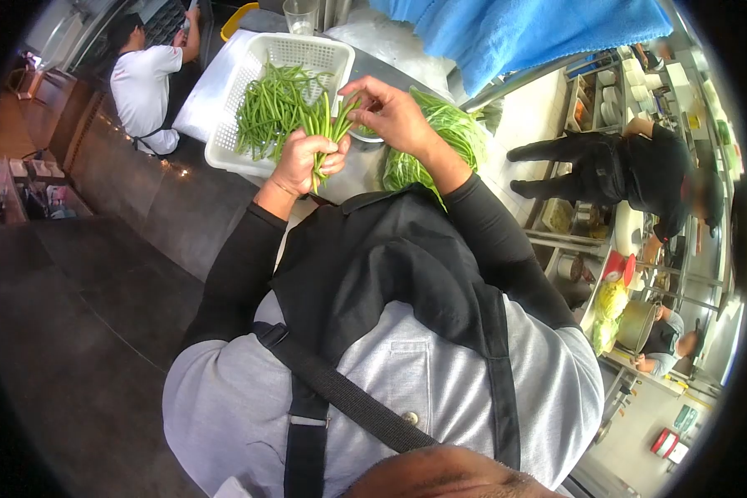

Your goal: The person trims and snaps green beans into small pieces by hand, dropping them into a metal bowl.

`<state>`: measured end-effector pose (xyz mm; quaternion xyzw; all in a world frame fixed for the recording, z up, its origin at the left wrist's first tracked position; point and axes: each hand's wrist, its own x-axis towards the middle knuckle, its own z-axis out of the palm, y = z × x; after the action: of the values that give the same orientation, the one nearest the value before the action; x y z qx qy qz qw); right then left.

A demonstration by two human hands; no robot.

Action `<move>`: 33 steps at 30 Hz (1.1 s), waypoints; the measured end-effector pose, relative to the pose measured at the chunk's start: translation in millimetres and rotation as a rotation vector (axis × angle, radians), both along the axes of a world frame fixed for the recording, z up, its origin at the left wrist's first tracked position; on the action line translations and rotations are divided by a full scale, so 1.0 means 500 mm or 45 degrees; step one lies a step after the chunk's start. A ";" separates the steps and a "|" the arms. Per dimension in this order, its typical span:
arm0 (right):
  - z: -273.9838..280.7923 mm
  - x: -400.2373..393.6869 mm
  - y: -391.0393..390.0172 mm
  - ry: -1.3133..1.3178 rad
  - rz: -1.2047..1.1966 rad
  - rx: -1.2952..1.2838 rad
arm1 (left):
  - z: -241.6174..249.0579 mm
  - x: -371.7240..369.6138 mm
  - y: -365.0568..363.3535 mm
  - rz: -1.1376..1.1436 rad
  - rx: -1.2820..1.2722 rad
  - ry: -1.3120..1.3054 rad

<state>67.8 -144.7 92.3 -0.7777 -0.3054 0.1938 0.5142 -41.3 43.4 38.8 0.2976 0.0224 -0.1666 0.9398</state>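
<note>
A bundle of green beans [330,124] stands upright in my left hand [308,160], whose fingers are wrapped round its lower part. My right hand [387,112] is at the bundle's upper right side, thumb and fingertips pinched together near the bean tips. Whether a bean is between those fingertips is too small to tell. Behind my left hand, a white perforated basket [220,137] holds many loose green beans [265,108]. Part of a small bowl [368,136] shows below my right hand, mostly hidden by it.
Bagged leafy greens [440,137] lie right of my hands. A blue cloth [523,33] hangs beyond them. A clear glass [300,15] stands behind the basket. One person [145,87] is at the upper left; others [631,166] [668,340] work by shelves at the right.
</note>
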 end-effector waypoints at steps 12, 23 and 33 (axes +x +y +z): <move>0.057 -0.034 0.003 -0.736 0.131 -0.152 | 0.009 -0.010 -0.004 -0.002 0.173 -0.055; 0.068 -0.049 -0.001 -0.567 0.163 -0.060 | 0.005 -0.006 0.009 0.060 0.827 -0.268; 0.076 -0.045 -0.002 -1.070 0.161 -0.219 | -0.030 -0.007 0.004 0.307 1.302 -0.507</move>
<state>45.0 -145.9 130.3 -0.8089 -0.5178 -0.0839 0.2656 -44.8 45.3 24.0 0.7364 -0.0435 0.0336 0.6743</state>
